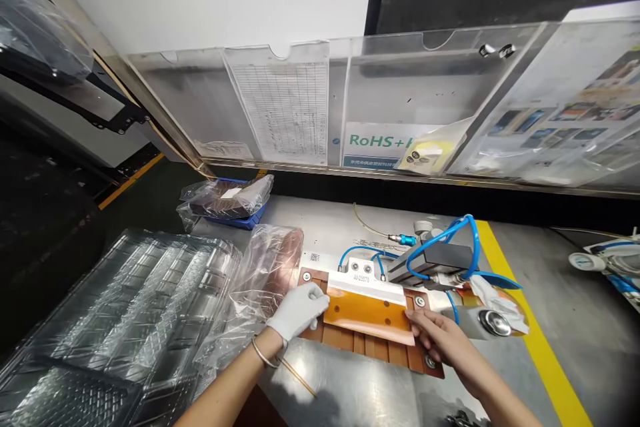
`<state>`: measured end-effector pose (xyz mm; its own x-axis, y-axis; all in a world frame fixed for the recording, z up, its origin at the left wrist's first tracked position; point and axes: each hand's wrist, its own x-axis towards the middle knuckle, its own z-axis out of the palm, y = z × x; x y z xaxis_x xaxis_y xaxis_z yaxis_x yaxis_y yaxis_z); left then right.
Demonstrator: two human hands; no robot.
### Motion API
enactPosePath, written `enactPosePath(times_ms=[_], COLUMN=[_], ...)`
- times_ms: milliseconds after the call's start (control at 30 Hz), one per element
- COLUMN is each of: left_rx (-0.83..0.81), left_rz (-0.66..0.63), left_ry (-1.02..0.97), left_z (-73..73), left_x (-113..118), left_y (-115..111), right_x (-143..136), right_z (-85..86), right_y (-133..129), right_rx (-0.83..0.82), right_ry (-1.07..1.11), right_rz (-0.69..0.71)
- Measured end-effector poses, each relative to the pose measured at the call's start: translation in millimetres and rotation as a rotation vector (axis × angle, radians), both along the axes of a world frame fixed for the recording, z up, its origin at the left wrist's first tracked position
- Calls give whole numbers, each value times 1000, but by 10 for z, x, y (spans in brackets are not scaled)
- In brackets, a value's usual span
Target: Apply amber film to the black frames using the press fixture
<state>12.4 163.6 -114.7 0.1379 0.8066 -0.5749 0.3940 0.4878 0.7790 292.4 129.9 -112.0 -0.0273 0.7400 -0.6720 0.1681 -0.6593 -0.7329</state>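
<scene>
An amber, glossy film sheet (367, 313) with a few dark round spots lies over a brown fixture plate (373, 345). Its upper edge meets a white metal bar (367, 283) marked JJ-25070. My left hand (300, 310), in a white glove, pinches the sheet's left edge. At the opposite end, my bare right hand (433, 330) grips the right edge between thumb and fingers. Round metal fasteners sit at the plate's corners. Behind the bar stands a dark pneumatic block (440, 259) with blue hoses (470, 247).
Clear plastic trays (125, 313) fill the left side. Beside them lies a plastic bag with copper-coloured sheets (283, 260). A blue tray (250, 219) holds a wrapped stack. A metal-topped bottle (493, 323) stands right of the fixture, near yellow floor-style tape (545, 360). A thin stick (299, 377) lies in front.
</scene>
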Motion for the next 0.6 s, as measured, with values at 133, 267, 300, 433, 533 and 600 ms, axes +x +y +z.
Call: enactPosePath(times_ms=[133,267,300,433,533,600], left_rx=[-9,-11,-10,-5,-6,-11], left_rz=[0,-2,-5,-10,-1,8], left_ry=[15,32,36,52,55,45], left_z=[24,36,36,11,-21,-33], left_x=[6,6,4,-1,-2,-4], left_y=[15,15,15,13,10,7], right_x=[6,20,24,31,28,34], right_z=[-7,-8,-12,-28,-19,-7], right_y=[49,64,67,81,87,88], right_rx=[-40,-50,-51,-47,-40,-33], right_ry=[-34,-40,-41,-52,-74,-107], right_rz=[5,8,8,18,24,25])
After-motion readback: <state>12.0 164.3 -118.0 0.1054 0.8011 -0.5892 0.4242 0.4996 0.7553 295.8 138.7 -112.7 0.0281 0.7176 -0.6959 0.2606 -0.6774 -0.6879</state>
